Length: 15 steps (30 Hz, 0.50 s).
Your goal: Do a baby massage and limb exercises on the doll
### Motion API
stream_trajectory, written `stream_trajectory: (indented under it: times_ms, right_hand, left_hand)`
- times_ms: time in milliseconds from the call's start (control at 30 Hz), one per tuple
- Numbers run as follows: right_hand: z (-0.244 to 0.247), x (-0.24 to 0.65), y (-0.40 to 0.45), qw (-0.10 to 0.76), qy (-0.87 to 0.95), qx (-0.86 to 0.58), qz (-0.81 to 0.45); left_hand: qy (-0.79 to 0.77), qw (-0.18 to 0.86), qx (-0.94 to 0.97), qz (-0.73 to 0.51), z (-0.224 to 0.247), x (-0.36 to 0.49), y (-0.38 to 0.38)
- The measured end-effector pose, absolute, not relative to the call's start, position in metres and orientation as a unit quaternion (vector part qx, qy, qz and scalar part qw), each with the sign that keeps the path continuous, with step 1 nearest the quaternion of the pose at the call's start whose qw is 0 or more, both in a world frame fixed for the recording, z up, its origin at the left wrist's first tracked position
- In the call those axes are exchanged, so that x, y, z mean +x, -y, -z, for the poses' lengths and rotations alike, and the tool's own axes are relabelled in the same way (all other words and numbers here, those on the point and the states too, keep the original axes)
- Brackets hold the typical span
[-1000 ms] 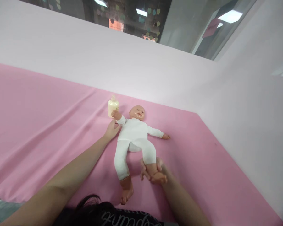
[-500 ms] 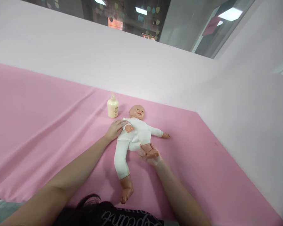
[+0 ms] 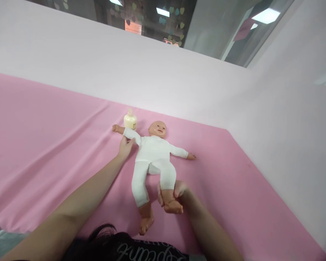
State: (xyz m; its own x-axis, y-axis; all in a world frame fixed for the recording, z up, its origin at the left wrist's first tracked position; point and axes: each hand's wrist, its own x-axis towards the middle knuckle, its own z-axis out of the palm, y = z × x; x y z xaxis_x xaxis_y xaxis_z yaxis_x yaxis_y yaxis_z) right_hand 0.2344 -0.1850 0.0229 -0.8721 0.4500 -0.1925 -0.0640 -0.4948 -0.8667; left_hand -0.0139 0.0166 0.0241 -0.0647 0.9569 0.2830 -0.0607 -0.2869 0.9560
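Note:
A baby doll point(image 3: 153, 150) with a white cloth body lies on its back, head away from me. My left hand point(image 3: 126, 146) is closed around the doll's arm on the left, which stretches outward with its fist in front of the bottle. Around the lower leg on the right, just above the foot, my right hand point(image 3: 179, 190) has its fingers wrapped, partly hidden behind the leg. The doll's other leg lies straight toward me, and its other arm reaches out to the right.
A cream pump bottle point(image 3: 130, 121) stands behind the doll's outstretched arm. Pink cloth point(image 3: 57, 137) with folds covers the surface, bounded by a white wall point(image 3: 152, 76) at the back and right. A window point(image 3: 152, 21) is above.
The doll's left-side arm has swung from across its chest out to the left, with my left hand. The bent leg has straightened toward me, with my right hand moving nearer.

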Motion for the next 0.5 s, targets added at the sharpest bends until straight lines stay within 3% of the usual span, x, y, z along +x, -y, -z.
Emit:
stream_trajectory:
  times_ms: [167, 500]
  right_hand:
    - [-0.027, 0.231, 0.182, 0.056, 0.497, -0.169, -0.849]
    - [-0.014, 0.233, 0.181, 0.05, 0.447, -0.052, -0.892]
  left_hand:
    - [-0.403, 0.481, 0.466, -0.624, -0.025, -0.014, -0.019]
    - [-0.409, 0.42, 0.506, -0.633, -0.024, -0.014, -0.017]
